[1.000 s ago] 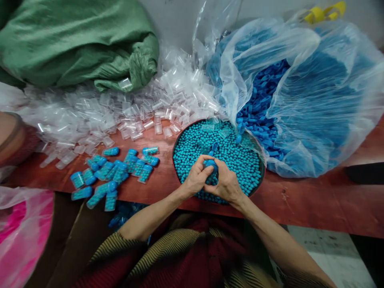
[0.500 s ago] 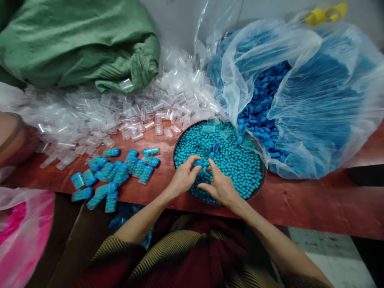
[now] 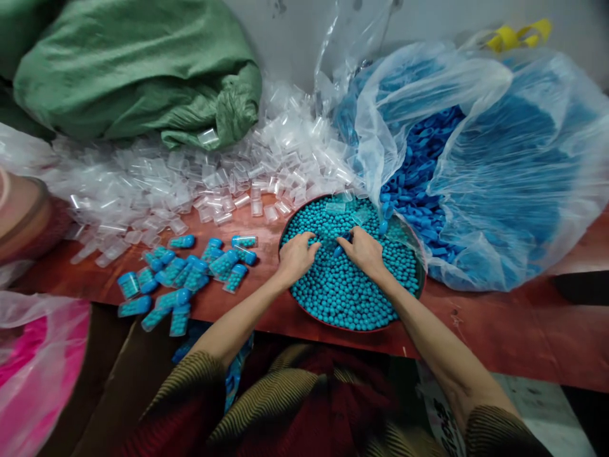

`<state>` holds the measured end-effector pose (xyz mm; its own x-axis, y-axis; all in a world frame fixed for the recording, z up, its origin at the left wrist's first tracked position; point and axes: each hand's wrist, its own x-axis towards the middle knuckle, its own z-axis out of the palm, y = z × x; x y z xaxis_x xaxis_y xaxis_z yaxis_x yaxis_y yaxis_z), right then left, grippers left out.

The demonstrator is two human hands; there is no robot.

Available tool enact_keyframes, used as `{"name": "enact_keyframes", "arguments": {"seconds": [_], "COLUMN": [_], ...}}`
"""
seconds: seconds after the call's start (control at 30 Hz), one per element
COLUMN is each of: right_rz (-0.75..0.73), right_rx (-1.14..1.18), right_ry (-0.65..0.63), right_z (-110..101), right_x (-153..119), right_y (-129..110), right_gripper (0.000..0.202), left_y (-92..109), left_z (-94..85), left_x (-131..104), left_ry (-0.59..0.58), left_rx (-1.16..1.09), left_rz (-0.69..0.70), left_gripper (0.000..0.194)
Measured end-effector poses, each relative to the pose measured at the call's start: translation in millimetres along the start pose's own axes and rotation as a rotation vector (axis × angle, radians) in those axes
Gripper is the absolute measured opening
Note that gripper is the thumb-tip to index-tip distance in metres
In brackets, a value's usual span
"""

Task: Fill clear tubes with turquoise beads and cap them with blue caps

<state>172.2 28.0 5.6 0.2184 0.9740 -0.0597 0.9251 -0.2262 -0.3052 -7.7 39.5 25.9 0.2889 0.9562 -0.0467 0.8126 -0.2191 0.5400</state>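
A round tray of small blue beads [image 3: 352, 298] stands on the red table. Over its left part is my left hand [image 3: 298, 256], thumb and index finger apart, with nothing visible between them. My right hand [image 3: 364, 251] pinches a dark blue cap [image 3: 339, 251] above the beads. Two clear tubes [image 3: 335, 207] lie at the tray's back edge. To the left of the tray is a group of bead-filled tubes with blue caps [image 3: 195, 273], most lying on their sides.
Many clear tubes [image 3: 176, 184] are heaped along the back, under a green sack [image 3: 137, 70]. A clear bag [image 3: 518, 171] full of blue caps stands at the right. A pink bag [image 3: 42, 374] is at the lower left.
The blue tube that was by my left hand is gone from it, and another filled tube lies in the group. My right hand has moved up and taken hold of the cap.
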Motion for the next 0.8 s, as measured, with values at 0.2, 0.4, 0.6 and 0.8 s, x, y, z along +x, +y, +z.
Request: {"name": "enact_keyframes", "arguments": {"seconds": [0.2, 0.4, 0.6, 0.8], "right_rz": [-0.098, -0.344, -0.151, -0.270], "right_rx": [-0.002, -0.046, 0.016, -0.126], "right_ry": [0.045, 0.021, 0.131, 0.000], "right_z": [1.4, 0.5, -2.7, 4.0], "right_x": [-7.6, -13.3, -9.2, -21.5], "right_y": [2.1, 7.6, 30.0, 33.1], "right_gripper": [0.029, 0.023, 0.033, 0.034], "left_y": [17.7, 22.6, 33.7, 32.3], "left_z": [32.0, 38.4, 42.9, 46.3], "left_x": [16.5, 15.8, 12.8, 21.2], "left_ry": [-0.035, -0.038, -0.063, -0.189], "left_rx": [-0.024, -0.008, 0.039, -0.001], "left_rz": [-0.027, -0.043, 0.030, 0.065], "left_gripper": [0.033, 0.028, 0.026, 0.030]}}
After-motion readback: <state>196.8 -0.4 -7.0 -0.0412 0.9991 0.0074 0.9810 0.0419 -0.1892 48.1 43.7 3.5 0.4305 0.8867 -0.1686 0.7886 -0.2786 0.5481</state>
